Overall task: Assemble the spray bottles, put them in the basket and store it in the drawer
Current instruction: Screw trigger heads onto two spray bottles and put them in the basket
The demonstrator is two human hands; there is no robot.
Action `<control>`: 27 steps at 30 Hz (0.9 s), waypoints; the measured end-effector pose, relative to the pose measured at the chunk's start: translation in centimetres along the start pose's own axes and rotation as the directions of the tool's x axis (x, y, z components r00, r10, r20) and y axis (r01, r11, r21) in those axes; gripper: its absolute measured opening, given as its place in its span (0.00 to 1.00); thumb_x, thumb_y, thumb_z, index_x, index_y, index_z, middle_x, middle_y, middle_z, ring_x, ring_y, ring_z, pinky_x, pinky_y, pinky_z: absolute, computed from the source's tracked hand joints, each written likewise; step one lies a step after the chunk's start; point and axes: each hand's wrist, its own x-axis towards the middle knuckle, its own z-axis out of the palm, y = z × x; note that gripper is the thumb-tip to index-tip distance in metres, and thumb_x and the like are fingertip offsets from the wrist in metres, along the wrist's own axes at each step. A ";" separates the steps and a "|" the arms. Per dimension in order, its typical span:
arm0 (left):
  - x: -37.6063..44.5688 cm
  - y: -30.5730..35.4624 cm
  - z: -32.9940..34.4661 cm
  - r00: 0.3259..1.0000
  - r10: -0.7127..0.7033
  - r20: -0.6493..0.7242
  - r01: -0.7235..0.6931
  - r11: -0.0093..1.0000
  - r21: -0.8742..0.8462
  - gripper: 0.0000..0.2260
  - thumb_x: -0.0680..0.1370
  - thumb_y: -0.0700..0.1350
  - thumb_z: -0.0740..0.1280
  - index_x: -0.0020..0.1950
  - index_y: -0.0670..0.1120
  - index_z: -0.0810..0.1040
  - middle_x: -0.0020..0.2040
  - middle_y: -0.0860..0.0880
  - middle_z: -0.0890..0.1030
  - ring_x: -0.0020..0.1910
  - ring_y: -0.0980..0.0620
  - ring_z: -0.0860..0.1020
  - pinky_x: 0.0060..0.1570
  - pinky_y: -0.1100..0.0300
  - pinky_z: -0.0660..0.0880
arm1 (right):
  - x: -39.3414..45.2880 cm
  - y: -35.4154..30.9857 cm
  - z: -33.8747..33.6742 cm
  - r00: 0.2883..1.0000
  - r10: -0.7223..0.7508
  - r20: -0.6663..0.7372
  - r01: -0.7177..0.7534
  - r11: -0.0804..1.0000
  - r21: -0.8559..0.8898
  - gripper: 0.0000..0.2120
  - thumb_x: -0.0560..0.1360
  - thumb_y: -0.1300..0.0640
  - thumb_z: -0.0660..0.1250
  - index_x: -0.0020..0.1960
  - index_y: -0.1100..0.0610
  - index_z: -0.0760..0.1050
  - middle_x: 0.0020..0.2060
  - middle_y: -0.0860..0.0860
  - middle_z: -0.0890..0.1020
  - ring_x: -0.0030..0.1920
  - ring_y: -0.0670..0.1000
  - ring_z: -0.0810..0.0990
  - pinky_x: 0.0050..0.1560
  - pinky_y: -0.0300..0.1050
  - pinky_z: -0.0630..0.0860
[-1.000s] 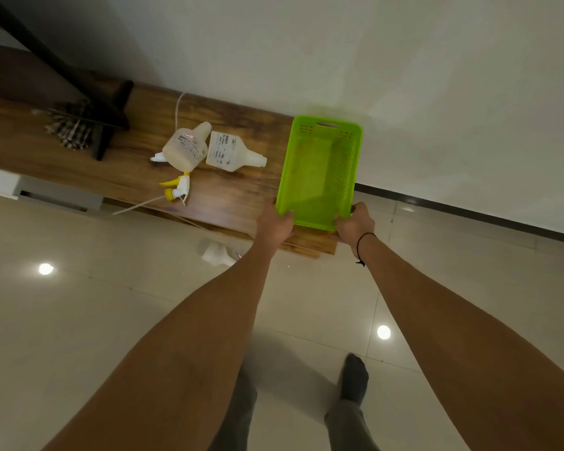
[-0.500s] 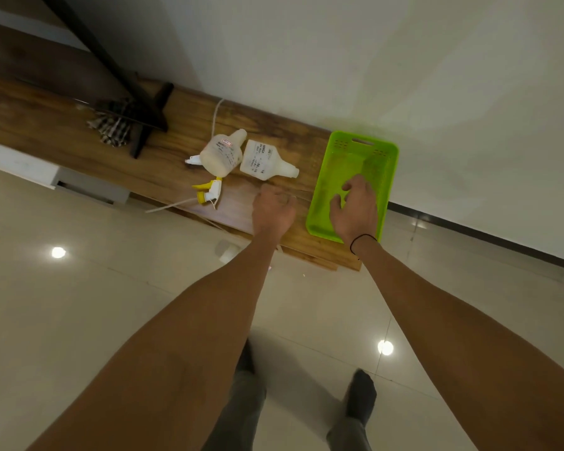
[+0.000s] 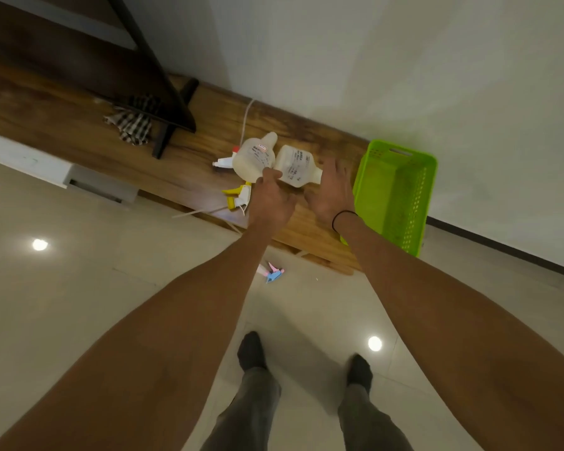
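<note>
Item one, your left hand [image 3: 272,203]: it reaches over the wooden counter [image 3: 183,164], fingers loosely curled, thumb and forefinger tips touching the near edge of the two bottles where they meet. The grip is not closed on either; whether it pinches anything you cannot tell from this angle.

Item two, your right hand [image 3: 331,193]: fingers spread and released, palm down, hovering at the neck end of the right-hand bottle [image 3: 295,166]. A black band [image 3: 341,218] sits on the wrist.

Item three, bottles: two translucent white ones lie on their sides on the counter, touching each other. The left-hand bottle [image 3: 253,157] carries a small red-and-white label, neck pointing toward the wall. The right-hand one points its neck toward the basket.

Item four, spray heads: a yellow-and-white trigger head [image 3: 238,196] with its long dip tube lies at the counter's front edge, just beside your left hand. A white head with a red tip [image 3: 223,161] lies partly behind the left-hand bottle. A pink-and-blue head [image 3: 272,273] lies on the tiled floor [image 3: 79,288] below the counter.

Item five, green basket [image 3: 396,193]: at the counter's right end against the wall, nothing visible inside, its near corner past the edge.

Item six, sundries: a checked cloth [image 3: 132,125] under a black stand [image 3: 173,115], further left.
</note>
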 end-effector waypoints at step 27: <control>7.3 3.8 -5.0 0.935 0.284 0.210 -0.332 0.910 0.248 0.52 0.61 0.50 0.84 0.81 0.47 0.63 0.77 0.46 0.68 0.77 0.44 0.65 0.74 0.48 0.68 | 12.6 -6.8 -5.2 0.834 -0.136 0.535 0.240 0.962 -0.130 0.42 0.55 0.30 0.76 0.64 0.49 0.76 0.56 0.48 0.83 0.55 0.53 0.82 0.52 0.52 0.81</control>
